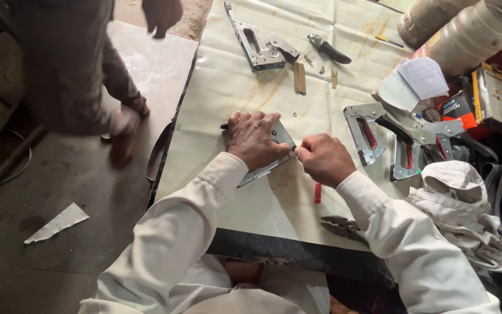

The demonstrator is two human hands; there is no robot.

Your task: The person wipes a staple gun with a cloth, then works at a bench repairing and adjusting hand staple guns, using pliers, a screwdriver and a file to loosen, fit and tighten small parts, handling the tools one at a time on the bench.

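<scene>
Centrally, on the pale covered worktable (228, 87), lies a metal staple-gun body (274, 152), flat on its side and partly hidden by both hands. Left hand (254, 139): palm down, fingers spread and pressing on the housing, pinning it to the table. Right hand (325, 159): closed in a pinch at the housing's right edge, fingertips on a small dark part there; what exactly is pinched is too small to tell. Handling, by judgement: stamped plate, stiff, moderately heavy for its bulk, smooth and apt to slide on the slick sheet, with thin edges that could bite; best held flat across the broad side plate, as the left hand does, clear of the open slot. Nearby items: red-tipped tool (318, 192) just beside the right wrist; dark pliers (341, 225) at the table's near edge under the right forearm; two more staple guns with red inserts (379, 136) to the right, close together; a further opened staple-gun frame (257, 43) at the far end; a black-handled tool (329, 49), small screws and wooden strips (300, 77) beside it. Obstructions: crumpled pale cloth (457, 197) and stacked small boxes (483, 102) crowd the right edge. A second person (82, 64) stands on the floor to the left, well apart.
</scene>
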